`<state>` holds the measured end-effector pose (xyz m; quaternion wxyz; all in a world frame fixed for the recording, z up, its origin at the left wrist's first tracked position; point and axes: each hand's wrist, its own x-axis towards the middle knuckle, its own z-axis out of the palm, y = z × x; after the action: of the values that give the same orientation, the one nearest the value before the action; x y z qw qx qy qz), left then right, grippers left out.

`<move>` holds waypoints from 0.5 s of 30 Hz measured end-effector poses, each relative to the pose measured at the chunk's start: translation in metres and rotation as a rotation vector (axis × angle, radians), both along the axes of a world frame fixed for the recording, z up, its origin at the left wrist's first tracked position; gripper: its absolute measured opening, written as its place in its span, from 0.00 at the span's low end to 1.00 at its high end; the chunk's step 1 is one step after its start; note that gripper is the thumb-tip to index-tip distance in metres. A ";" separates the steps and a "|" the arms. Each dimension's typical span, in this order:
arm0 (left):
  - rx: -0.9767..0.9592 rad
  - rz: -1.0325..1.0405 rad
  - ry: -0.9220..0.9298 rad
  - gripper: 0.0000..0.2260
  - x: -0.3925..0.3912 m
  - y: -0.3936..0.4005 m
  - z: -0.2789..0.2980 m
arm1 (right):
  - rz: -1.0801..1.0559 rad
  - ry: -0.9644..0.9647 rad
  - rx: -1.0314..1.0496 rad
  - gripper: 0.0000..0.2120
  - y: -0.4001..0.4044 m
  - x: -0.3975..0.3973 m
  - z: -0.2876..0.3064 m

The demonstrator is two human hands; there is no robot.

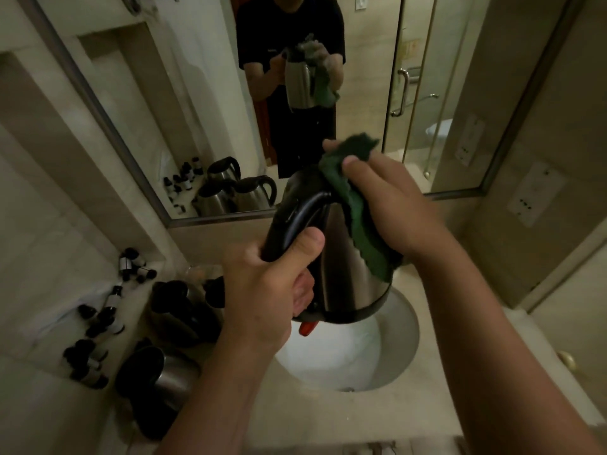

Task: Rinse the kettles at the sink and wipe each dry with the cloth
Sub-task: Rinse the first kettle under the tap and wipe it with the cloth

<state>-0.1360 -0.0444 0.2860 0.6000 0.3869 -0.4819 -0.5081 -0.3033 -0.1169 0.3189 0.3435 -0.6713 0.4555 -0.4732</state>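
A steel kettle with a black handle and a red switch hangs upright above the white sink. My left hand is wrapped around its handle. My right hand presses a dark green cloth against the kettle's top and right side. The cloth drapes down the steel wall. Other steel kettles stand on the counter to the left, one nearer to me.
Several small dark bottles lie on a white towel at the counter's left. A large mirror behind the sink reflects me and the kettles. The beige counter extends to the right, with a glass shower door beyond.
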 end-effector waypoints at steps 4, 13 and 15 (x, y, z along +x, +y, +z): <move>-0.032 0.039 -0.031 0.22 0.004 0.005 -0.015 | -0.048 -0.240 0.173 0.24 0.013 -0.006 -0.050; 0.022 0.031 -0.063 0.13 -0.006 -0.003 -0.042 | -0.362 -0.227 0.378 0.35 0.078 0.027 -0.125; 0.022 0.009 -0.048 0.15 -0.014 -0.008 -0.047 | -0.355 -0.081 0.123 0.30 0.072 0.023 -0.115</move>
<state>-0.1504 -0.0521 0.2390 0.5862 0.4078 -0.4887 -0.5012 -0.2800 -0.0454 0.2037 0.3131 -0.5385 0.5804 -0.5245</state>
